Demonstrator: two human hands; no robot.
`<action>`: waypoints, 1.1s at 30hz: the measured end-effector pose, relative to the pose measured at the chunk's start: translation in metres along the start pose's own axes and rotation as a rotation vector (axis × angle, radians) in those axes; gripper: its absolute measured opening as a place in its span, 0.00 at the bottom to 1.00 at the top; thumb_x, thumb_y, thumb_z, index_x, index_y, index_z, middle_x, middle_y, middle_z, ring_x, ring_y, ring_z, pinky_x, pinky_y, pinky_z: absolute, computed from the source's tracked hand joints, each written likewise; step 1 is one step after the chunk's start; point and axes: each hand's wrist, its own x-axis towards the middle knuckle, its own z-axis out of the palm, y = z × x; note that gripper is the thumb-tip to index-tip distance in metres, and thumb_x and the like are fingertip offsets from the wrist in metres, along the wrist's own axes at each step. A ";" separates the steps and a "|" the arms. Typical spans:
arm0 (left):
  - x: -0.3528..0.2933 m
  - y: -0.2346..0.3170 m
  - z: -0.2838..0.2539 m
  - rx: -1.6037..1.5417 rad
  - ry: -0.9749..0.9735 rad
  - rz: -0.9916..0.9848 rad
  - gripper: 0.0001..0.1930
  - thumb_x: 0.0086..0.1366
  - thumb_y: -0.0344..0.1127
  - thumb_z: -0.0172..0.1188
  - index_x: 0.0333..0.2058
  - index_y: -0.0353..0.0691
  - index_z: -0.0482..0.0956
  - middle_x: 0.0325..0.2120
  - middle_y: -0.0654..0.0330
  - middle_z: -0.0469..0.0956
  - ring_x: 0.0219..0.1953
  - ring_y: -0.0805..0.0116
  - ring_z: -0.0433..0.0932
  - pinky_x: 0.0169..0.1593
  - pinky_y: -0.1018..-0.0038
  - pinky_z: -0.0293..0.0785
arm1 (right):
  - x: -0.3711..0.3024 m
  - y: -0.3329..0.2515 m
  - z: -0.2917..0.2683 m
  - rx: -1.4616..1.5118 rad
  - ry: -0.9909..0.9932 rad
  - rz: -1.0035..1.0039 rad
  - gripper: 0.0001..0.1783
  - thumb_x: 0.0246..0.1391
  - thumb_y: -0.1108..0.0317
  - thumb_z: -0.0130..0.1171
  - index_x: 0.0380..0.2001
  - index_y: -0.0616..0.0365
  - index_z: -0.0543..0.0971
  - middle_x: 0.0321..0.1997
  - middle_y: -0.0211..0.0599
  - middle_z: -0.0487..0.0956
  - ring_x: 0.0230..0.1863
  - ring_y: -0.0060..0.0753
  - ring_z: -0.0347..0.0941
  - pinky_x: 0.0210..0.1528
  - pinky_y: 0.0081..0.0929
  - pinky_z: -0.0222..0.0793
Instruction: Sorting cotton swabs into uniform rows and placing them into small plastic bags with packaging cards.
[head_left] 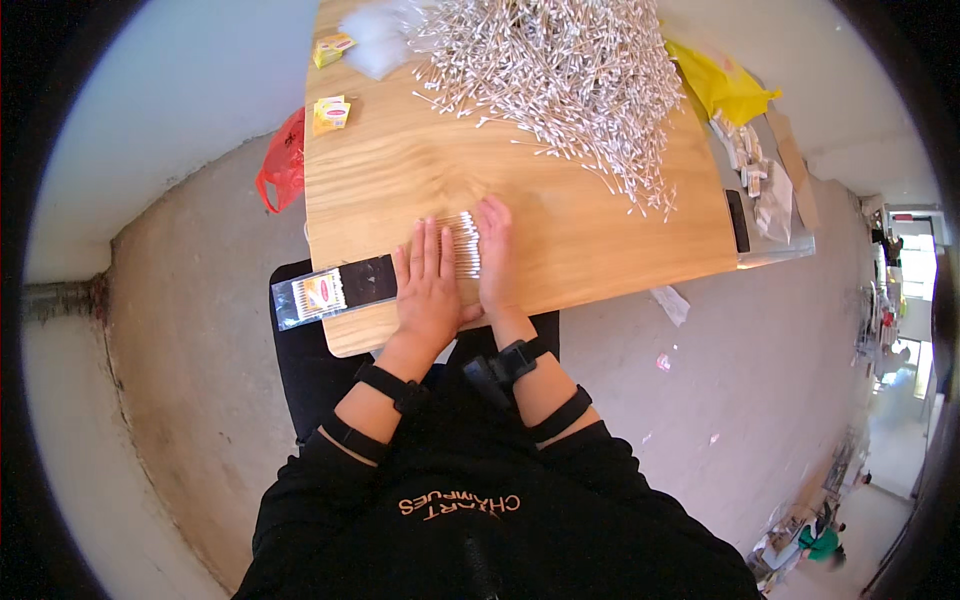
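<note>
A row of white-tipped cotton swabs (pixel 466 245) lies side by side on the wooden table, between my two hands. My left hand (pixel 430 295) lies flat over their left part, its fingers stretched out. Along the right ends of the row stands my right hand (pixel 495 250), on its edge with straight fingers, like a wall against the tips. Left of my left hand is a clear plastic packet (pixel 318 293) with swabs and a yellow and red label. It adjoins a dark flat rectangle (pixel 372 280) by the table's near left corner.
A big heap of loose cotton swabs (pixel 570 70) covers the table's far side. Small yellow cards (pixel 331 115) and clear plastic bags (pixel 380 40) lie at the far left. A red bag (pixel 285 160) hangs beside the left edge; a yellow bag (pixel 725 85) is at the right.
</note>
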 end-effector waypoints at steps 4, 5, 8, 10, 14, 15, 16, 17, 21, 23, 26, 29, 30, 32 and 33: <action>0.001 -0.004 -0.017 -0.094 -0.064 -0.139 0.63 0.39 0.59 0.72 0.65 0.30 0.45 0.68 0.44 0.41 0.70 0.48 0.40 0.68 0.48 0.38 | 0.010 0.001 -0.015 0.312 0.101 0.052 0.27 0.68 0.54 0.32 0.57 0.64 0.65 0.63 0.44 0.62 0.66 0.37 0.55 0.69 0.32 0.48; 0.000 -0.007 -0.019 -0.077 -0.035 -0.114 0.62 0.40 0.61 0.70 0.65 0.30 0.47 0.68 0.45 0.42 0.71 0.50 0.40 0.68 0.49 0.38 | 0.010 -0.003 -0.013 0.201 0.093 0.020 0.24 0.67 0.57 0.37 0.55 0.65 0.66 0.61 0.43 0.63 0.64 0.37 0.57 0.67 0.32 0.52; -0.005 -0.002 -0.021 0.020 -0.126 -0.033 0.60 0.42 0.65 0.67 0.65 0.30 0.49 0.68 0.46 0.43 0.71 0.53 0.41 0.68 0.51 0.38 | 0.002 -0.016 -0.008 -0.049 0.100 -0.008 0.18 0.62 0.67 0.47 0.51 0.64 0.69 0.54 0.44 0.67 0.58 0.37 0.63 0.60 0.30 0.62; -0.013 -0.002 -0.015 0.004 -0.118 -0.018 0.59 0.44 0.65 0.65 0.65 0.30 0.50 0.68 0.47 0.44 0.71 0.54 0.41 0.69 0.52 0.38 | -0.002 -0.026 -0.005 -0.186 0.111 -0.005 0.16 0.57 0.73 0.52 0.49 0.63 0.71 0.50 0.46 0.69 0.54 0.37 0.67 0.54 0.28 0.67; -0.021 0.000 -0.011 -0.083 -0.074 0.010 0.57 0.47 0.65 0.62 0.65 0.29 0.49 0.68 0.47 0.43 0.71 0.55 0.41 0.69 0.54 0.37 | -0.003 -0.030 -0.020 -0.428 0.042 -0.015 0.12 0.47 0.79 0.60 0.38 0.60 0.77 0.44 0.42 0.70 0.44 0.37 0.70 0.44 0.26 0.71; -0.023 0.000 -0.009 -0.084 -0.075 0.008 0.57 0.47 0.65 0.62 0.65 0.29 0.49 0.68 0.47 0.43 0.71 0.55 0.41 0.69 0.54 0.37 | -0.003 -0.029 -0.023 -0.503 0.008 -0.103 0.10 0.45 0.79 0.61 0.34 0.59 0.78 0.43 0.42 0.70 0.43 0.39 0.71 0.44 0.28 0.70; -0.025 0.000 -0.008 -0.093 -0.055 0.014 0.58 0.46 0.65 0.63 0.65 0.28 0.49 0.68 0.46 0.43 0.71 0.53 0.42 0.69 0.53 0.38 | -0.003 -0.029 -0.026 -0.504 0.005 -0.102 0.10 0.45 0.79 0.61 0.34 0.59 0.78 0.43 0.42 0.70 0.43 0.39 0.71 0.44 0.28 0.70; -0.026 0.000 -0.007 -0.103 -0.034 0.020 0.59 0.45 0.64 0.65 0.65 0.27 0.48 0.68 0.45 0.43 0.70 0.51 0.42 0.69 0.52 0.38 | -0.003 -0.031 -0.028 -0.578 -0.057 -0.207 0.08 0.44 0.79 0.62 0.31 0.59 0.78 0.42 0.43 0.71 0.43 0.41 0.71 0.44 0.29 0.70; -0.027 0.001 -0.007 -0.082 -0.037 0.011 0.59 0.45 0.64 0.65 0.64 0.27 0.49 0.68 0.44 0.44 0.70 0.51 0.42 0.69 0.52 0.38 | -0.005 -0.034 -0.027 -0.658 -0.106 -0.298 0.09 0.44 0.78 0.63 0.32 0.59 0.78 0.40 0.45 0.71 0.43 0.45 0.70 0.45 0.33 0.69; -0.024 0.001 -0.009 -0.080 -0.052 0.007 0.59 0.44 0.64 0.65 0.64 0.27 0.50 0.68 0.44 0.44 0.70 0.51 0.42 0.68 0.51 0.38 | -0.007 -0.034 -0.022 -0.583 -0.063 -0.197 0.08 0.47 0.77 0.62 0.34 0.60 0.77 0.40 0.45 0.71 0.43 0.45 0.70 0.46 0.33 0.69; -0.017 0.001 -0.016 -0.094 -0.047 0.024 0.61 0.42 0.65 0.66 0.64 0.28 0.50 0.68 0.45 0.45 0.70 0.52 0.43 0.68 0.50 0.37 | -0.006 -0.036 -0.018 -0.466 0.072 -0.093 0.08 0.54 0.73 0.57 0.37 0.62 0.76 0.40 0.45 0.72 0.44 0.44 0.70 0.48 0.33 0.67; -0.002 0.002 -0.018 -0.091 -0.020 0.045 0.62 0.39 0.65 0.67 0.64 0.29 0.50 0.68 0.47 0.46 0.71 0.53 0.43 0.68 0.49 0.37 | -0.001 -0.030 -0.023 -0.443 0.152 -0.086 0.10 0.61 0.69 0.50 0.41 0.64 0.75 0.41 0.42 0.72 0.44 0.36 0.71 0.48 0.29 0.68; -0.002 0.002 -0.015 -0.093 -0.018 0.046 0.62 0.39 0.65 0.67 0.64 0.29 0.50 0.68 0.47 0.46 0.71 0.53 0.43 0.68 0.49 0.37 | 0.000 -0.026 -0.027 -0.461 0.141 -0.084 0.13 0.64 0.67 0.46 0.43 0.66 0.74 0.42 0.39 0.72 0.44 0.29 0.72 0.47 0.24 0.71; -0.001 0.001 -0.007 -0.118 -0.037 0.086 0.62 0.38 0.64 0.69 0.65 0.31 0.51 0.68 0.48 0.46 0.71 0.55 0.43 0.68 0.49 0.37 | 0.000 -0.020 -0.029 -0.405 0.131 -0.091 0.14 0.64 0.66 0.45 0.43 0.65 0.74 0.42 0.42 0.72 0.45 0.34 0.71 0.49 0.28 0.68; -0.003 0.001 -0.005 -0.120 -0.036 0.089 0.62 0.38 0.64 0.69 0.65 0.31 0.51 0.68 0.48 0.46 0.71 0.55 0.43 0.68 0.49 0.37 | 0.000 -0.020 -0.029 -0.346 0.120 -0.096 0.15 0.64 0.64 0.45 0.44 0.64 0.74 0.42 0.45 0.71 0.46 0.40 0.70 0.52 0.31 0.65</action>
